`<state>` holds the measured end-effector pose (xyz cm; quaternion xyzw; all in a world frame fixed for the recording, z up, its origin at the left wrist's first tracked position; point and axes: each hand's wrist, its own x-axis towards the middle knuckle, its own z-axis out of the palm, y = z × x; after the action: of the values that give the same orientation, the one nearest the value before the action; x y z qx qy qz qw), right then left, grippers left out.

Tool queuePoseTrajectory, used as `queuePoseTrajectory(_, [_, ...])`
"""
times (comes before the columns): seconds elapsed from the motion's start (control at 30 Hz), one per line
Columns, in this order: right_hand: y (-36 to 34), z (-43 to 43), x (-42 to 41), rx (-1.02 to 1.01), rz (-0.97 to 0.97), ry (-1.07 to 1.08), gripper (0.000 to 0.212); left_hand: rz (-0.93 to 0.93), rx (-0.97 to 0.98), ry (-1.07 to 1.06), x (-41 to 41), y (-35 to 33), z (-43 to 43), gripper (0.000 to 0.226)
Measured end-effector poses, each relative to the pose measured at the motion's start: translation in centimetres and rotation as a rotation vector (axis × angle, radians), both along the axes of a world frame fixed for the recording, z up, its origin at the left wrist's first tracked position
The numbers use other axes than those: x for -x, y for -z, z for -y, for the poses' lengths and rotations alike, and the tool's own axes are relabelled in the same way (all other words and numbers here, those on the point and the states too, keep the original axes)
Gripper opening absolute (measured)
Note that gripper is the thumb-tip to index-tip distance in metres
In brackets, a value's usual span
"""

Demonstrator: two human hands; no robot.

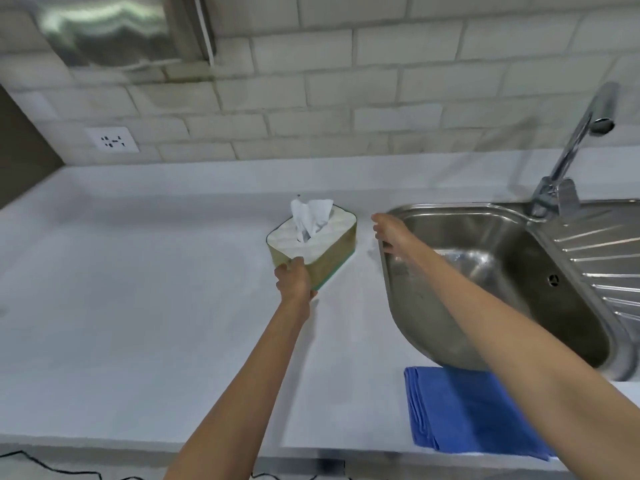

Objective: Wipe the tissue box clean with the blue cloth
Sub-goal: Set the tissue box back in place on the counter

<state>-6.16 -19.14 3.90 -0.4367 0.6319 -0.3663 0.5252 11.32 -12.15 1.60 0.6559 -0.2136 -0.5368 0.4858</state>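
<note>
A green-gold tissue box (329, 249) with a white top and a tissue sticking up stands on the white counter, mid-frame. My left hand (294, 278) grips its near corner. My right hand (391, 233) hovers to the right of the box, over the sink's left rim, fingers loosely together and holding nothing; it is apart from the box. The folded blue cloth (474, 410) lies flat near the counter's front edge at the lower right, partly under my right forearm, untouched.
A steel sink (485, 271) with a drainboard and tall faucet (575, 147) fills the right side. A white counter (138, 289) stretches left. On the tiled wall are a socket (112, 140) and a metal dispenser (114, 29). Black cables hang below the front edge.
</note>
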Motion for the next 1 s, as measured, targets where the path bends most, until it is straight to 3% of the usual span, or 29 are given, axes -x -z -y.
queuePoseTrajectory(0.2, [1.0, 3.3, -2.6, 0.03, -0.034, 0.007, 0.044, 0.006, -0.042, 0.096, -1.9, -0.1, 3.9, 0.047])
queuePoseTrajectory(0.5, [3.0, 7.5, -4.7, 0.085, 0.012, 0.2, 0.042, 0.223, -0.062, 0.175, -5.2, -0.3, 11.9, 0.056])
queuePoseTrajectory(1.0, [2.9, 14.5, -8.1, 0.129, 0.007, 0.263, 0.042, 0.247, 0.03, 0.289, -7.3, -1.8, 21.7, 0.06])
